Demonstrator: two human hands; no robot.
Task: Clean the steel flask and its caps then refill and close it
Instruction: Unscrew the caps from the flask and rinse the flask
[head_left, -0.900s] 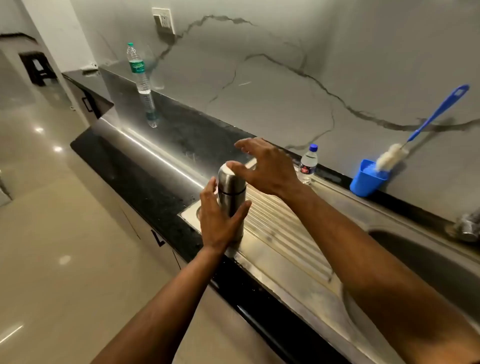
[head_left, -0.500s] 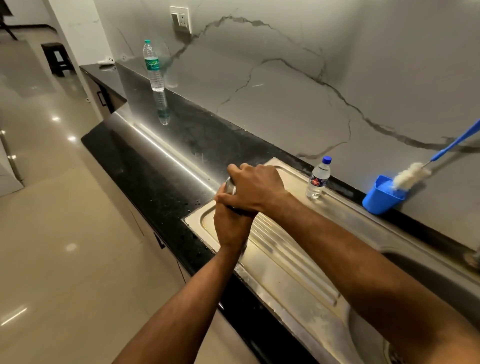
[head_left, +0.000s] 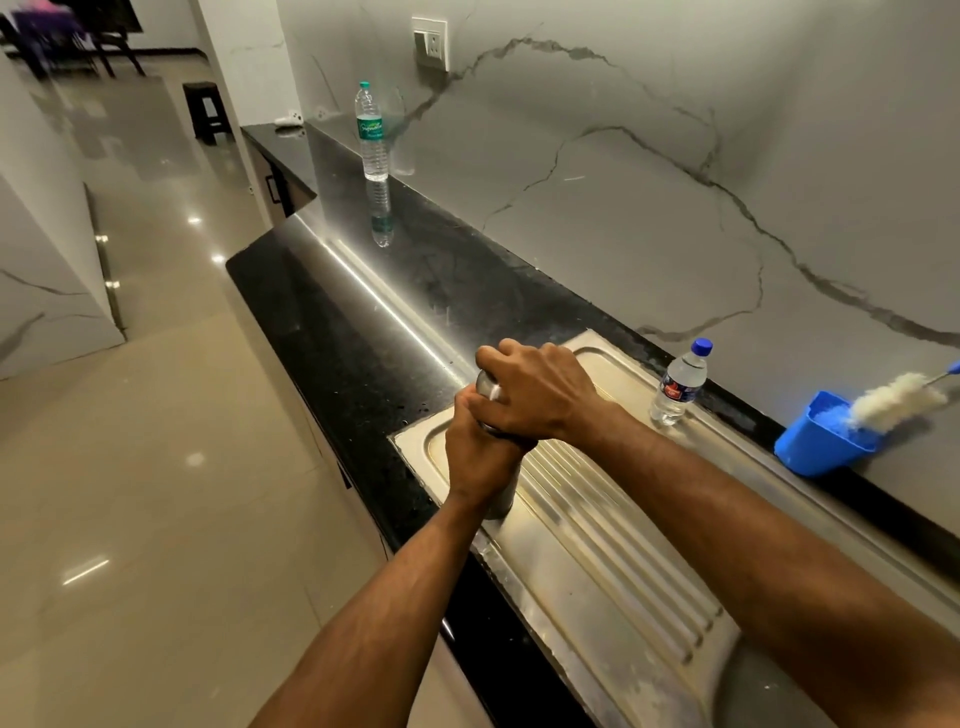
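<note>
Left hand (head_left: 480, 457), fingers curled round the body of the steel flask (head_left: 500, 499), steadies it upright on the ribbed drainboard (head_left: 613, 545); the flask's long axis runs vertically, passing up through this grip. Directly above, touching it, the right hand (head_left: 540, 397) closes over the cap (head_left: 487, 384), of which only a sliver of metal shows between the fingers. Any turning of the cap would therefore be about that vertical axis, the lower hand resisting. Well to the right stand a small water bottle (head_left: 678, 384) and a blue cup (head_left: 821, 436) holding a brush (head_left: 898, 395).
</note>
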